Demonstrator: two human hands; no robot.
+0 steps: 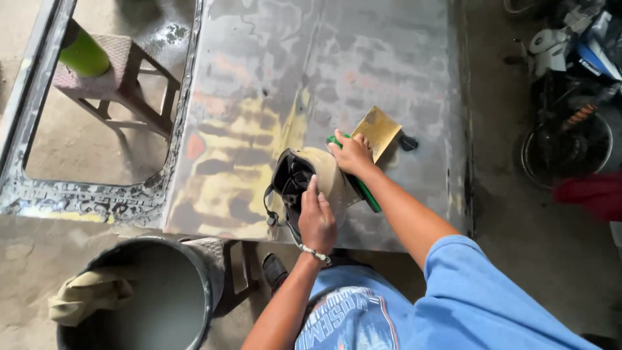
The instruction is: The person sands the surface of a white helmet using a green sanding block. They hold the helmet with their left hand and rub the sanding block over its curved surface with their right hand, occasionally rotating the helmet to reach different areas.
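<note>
head view | left hand (317, 222) grips a tan helmet (317, 180) (black lining showing) lying on the grey metal panel (272, 84) | right hand (352, 154) holds a green-handled tool (365, 192) and yellow sandpaper (378, 131) against the helmet | bucket (139, 298) with a rag (84, 295) below the panel

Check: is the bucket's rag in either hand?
No. The rag hangs on the bucket rim, apart from both hands.
</note>
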